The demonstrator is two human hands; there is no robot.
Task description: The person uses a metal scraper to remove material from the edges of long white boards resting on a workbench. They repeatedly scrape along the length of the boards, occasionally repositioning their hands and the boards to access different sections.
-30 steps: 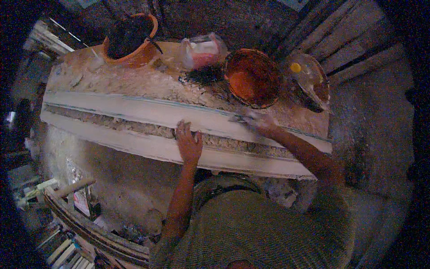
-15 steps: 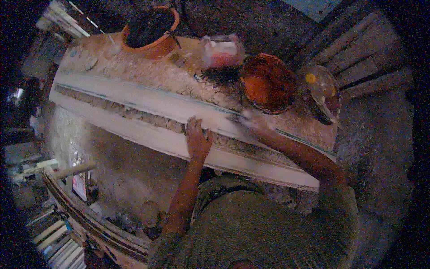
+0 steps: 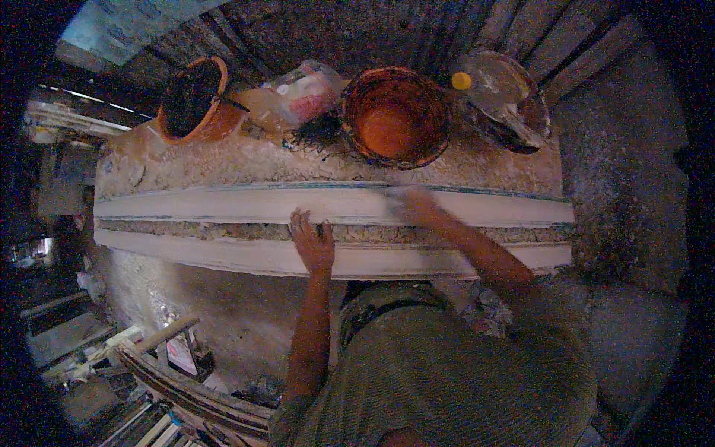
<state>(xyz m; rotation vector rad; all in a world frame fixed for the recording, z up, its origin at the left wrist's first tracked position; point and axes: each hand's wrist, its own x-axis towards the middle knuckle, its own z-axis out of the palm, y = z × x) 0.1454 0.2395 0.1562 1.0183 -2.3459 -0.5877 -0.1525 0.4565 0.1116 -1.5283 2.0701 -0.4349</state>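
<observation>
Two long whitish boards lie side by side across the bench, with a dirty gap between them. My left hand [image 3: 313, 244] rests on the near board [image 3: 216, 252], its fingers spread and their tips reaching over the gap towards the far board [image 3: 246, 203]. On that far board, right of the middle, is my right hand [image 3: 418, 208], smeared by motion. A greyish blur lies at its fingertips; whether the hand holds something cannot be made out.
Along the bench's [image 3: 216, 168] far side stand an orange bucket [image 3: 216, 123] with dark contents, a clear plastic bag [image 3: 309, 93], dark bristly strands [image 3: 316, 135], a reddish-brown basin [image 3: 395, 123] and a round container [image 3: 506, 89]. Wooden frame pieces [image 3: 197, 387] stand at lower left.
The view has turned, so the boards now run level instead of slanting down to the right. My left hand stays on the boards; my right hand is blurred over the far board in both.
</observation>
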